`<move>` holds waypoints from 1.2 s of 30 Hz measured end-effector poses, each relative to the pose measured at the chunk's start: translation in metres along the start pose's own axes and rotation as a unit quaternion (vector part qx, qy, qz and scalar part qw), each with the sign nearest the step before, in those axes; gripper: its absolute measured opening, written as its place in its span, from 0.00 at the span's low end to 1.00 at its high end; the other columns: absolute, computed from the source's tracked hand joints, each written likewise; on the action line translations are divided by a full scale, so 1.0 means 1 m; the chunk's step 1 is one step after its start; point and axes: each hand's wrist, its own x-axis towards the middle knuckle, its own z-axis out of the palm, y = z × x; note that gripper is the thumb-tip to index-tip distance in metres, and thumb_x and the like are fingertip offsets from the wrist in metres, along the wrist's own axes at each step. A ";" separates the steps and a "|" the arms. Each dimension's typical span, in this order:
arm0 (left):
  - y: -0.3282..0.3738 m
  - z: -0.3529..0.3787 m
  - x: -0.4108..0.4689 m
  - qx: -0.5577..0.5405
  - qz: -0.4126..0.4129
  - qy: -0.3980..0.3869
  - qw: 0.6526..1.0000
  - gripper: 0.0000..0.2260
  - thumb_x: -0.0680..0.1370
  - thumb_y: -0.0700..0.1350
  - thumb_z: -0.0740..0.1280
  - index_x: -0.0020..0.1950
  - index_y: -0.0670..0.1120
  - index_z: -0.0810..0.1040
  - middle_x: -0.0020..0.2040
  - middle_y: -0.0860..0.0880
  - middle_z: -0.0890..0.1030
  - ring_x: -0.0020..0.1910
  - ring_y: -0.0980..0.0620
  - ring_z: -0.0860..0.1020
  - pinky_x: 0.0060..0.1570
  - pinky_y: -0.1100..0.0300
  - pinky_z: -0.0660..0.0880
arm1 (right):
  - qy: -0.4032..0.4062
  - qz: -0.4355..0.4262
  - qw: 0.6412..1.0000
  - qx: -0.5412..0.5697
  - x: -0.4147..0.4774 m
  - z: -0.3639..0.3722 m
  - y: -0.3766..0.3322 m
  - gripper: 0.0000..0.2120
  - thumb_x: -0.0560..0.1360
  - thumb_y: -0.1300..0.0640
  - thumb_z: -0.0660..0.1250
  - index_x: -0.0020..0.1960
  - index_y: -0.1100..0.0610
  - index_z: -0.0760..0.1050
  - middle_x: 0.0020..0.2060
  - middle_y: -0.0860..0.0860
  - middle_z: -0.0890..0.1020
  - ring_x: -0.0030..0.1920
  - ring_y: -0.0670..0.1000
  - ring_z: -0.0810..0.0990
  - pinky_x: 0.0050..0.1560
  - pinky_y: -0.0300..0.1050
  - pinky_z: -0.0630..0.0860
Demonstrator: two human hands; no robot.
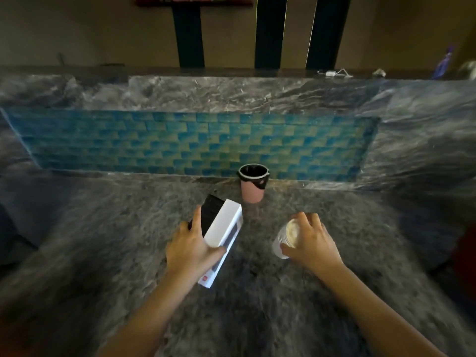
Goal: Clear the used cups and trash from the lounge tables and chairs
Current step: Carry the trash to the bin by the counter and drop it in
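White paper cup sits tilted over the counter in your right hand, fingers curled round it, left hand gripping the white box — mid-collection, I'd judge — so the pink cup behind needs a freed hand.

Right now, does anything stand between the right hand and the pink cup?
Nothing visible: only bare counter lies between the right hand and the pink cup, though that hand grips a white cup. The white box in the left hand lies aside.
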 end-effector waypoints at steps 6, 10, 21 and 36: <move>0.073 0.062 0.220 -0.022 0.031 -0.014 0.999 0.45 0.65 0.58 0.68 0.73 0.57 0.44 0.59 0.44 0.69 0.50 0.42 0.73 0.44 0.51 0.75 | 0.039 0.034 0.999 -0.007 0.201 -0.005 0.068 0.33 0.63 0.43 0.73 0.62 0.52 0.63 0.56 0.54 0.68 0.57 0.60 0.72 0.45 0.51 0.73; 0.108 0.128 0.362 -0.018 0.046 -0.015 0.999 0.45 0.65 0.59 0.68 0.74 0.55 0.44 0.62 0.44 0.68 0.55 0.43 0.72 0.43 0.56 0.71 | 0.062 0.044 0.997 -0.009 0.340 0.013 0.119 0.34 0.63 0.43 0.73 0.63 0.52 0.63 0.58 0.54 0.68 0.57 0.60 0.72 0.46 0.51 0.73; 0.153 0.243 0.712 -0.004 -0.016 0.000 1.000 0.45 0.64 0.66 0.67 0.73 0.56 0.45 0.57 0.44 0.70 0.53 0.43 0.73 0.41 0.56 0.65 | -0.008 -0.031 0.999 0.029 0.748 0.094 0.173 0.34 0.63 0.46 0.74 0.63 0.52 0.64 0.58 0.54 0.69 0.56 0.60 0.72 0.50 0.53 0.74; 0.079 0.572 1.077 -0.043 -0.185 -0.118 0.975 0.45 0.63 0.60 0.68 0.73 0.57 0.46 0.60 0.41 0.69 0.56 0.40 0.71 0.51 0.48 0.70 | -0.144 0.073 0.984 0.068 1.126 0.403 0.275 0.33 0.59 0.56 0.77 0.60 0.59 0.67 0.56 0.59 0.69 0.55 0.62 0.71 0.46 0.52 0.72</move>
